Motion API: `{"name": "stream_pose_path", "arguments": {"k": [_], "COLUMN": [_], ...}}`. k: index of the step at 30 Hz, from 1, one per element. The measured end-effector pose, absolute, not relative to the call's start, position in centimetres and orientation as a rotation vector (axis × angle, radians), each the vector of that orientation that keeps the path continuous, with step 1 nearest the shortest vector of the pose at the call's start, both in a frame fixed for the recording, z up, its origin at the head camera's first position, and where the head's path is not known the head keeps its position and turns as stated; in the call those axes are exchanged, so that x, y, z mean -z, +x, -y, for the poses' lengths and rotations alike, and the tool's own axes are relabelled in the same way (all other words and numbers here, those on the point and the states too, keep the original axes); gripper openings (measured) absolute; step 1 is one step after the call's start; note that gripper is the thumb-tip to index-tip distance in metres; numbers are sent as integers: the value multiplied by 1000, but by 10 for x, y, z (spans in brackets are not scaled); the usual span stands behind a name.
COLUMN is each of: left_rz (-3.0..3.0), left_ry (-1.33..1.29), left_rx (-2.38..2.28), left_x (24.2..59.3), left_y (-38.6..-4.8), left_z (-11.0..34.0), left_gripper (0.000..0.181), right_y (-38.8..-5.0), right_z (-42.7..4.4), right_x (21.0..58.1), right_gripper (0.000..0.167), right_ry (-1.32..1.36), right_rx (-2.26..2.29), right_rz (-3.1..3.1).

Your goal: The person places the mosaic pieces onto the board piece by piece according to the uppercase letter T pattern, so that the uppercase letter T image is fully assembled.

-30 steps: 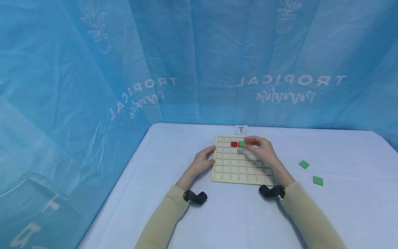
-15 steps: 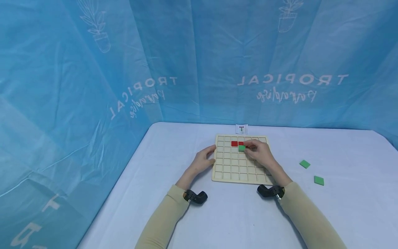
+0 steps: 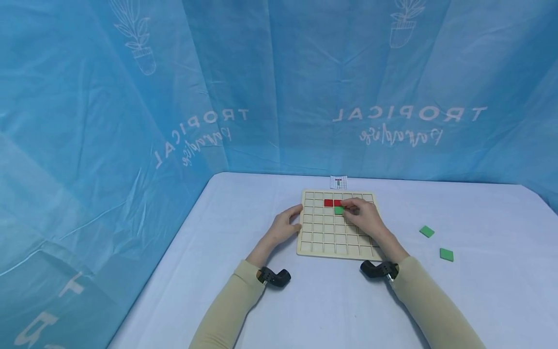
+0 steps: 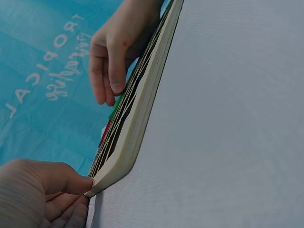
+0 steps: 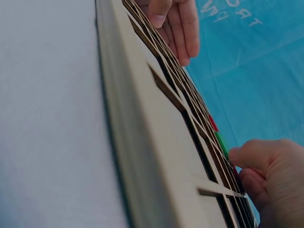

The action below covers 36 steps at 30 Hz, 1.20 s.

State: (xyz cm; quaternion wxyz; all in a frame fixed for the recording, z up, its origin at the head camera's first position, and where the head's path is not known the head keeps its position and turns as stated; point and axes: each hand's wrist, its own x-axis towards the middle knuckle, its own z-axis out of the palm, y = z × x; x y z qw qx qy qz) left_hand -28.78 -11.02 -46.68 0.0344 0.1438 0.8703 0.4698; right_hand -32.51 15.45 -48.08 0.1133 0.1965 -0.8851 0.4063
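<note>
A pale wooden grid board [image 3: 317,245] lies on the table. My left hand [image 3: 284,225] rests at its left edge, thumb and index finger apart and touching it; in the left wrist view the thumb [image 4: 71,179] lies at the board's corner. With thumb and fingertips, my right hand [image 3: 365,216] pinches a green square tile [image 3: 338,211], which sits at a cell below a red tile [image 3: 337,202]. To the left is another red tile [image 3: 328,202]. In the right wrist view, a bit of red shows beside the right thumb [image 5: 242,154], mostly hidden.
Two loose green tiles, one nearer the board [image 3: 426,231] and one closer to the person [image 3: 446,254], lie right of the board. A small printed grid card [image 3: 338,182] lies behind the board. Blue curtains [image 3: 279,97] hang behind and left of the white-covered table [image 3: 261,194].
My right hand has moved the green tile from over the red tile toward me and down to the cell below. The left hand has stayed at the board's edge.
</note>
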Motion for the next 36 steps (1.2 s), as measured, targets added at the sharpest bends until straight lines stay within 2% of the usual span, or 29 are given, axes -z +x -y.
{"name": "stream_pose_path", "arguments": {"k": [8,13,16,21,30,36], "left_rz": [-2671,-2674,-2676,-2672,-2702,-2689], "left_ry": [457,461,463,467,473,444], "left_rx": [-1441,-1438,-1441,-1439,-1413,-1427], "left_x": [468,468,468,468,470,470], "left_y": [-290,-290,-290,-290,-291,-291], "left_z": [108,107,106,106,110,110], "left_gripper": [59,59,59,58,58,59], "right_y": [-322,-314,-320,-335,-253,-234], "right_z": [-157,-169,-190,-248,-291,-318], "right_x": [475,449,446,471,414,426], "right_gripper": [29,36,41,44,53,51], "right_ry": [527,487,491,425,163,114], "right_rx": [-1274,-1536,-1589,-1527,-1405,-1324], "right_rz": [2602,2494,2430,2373,2511,2550]}}
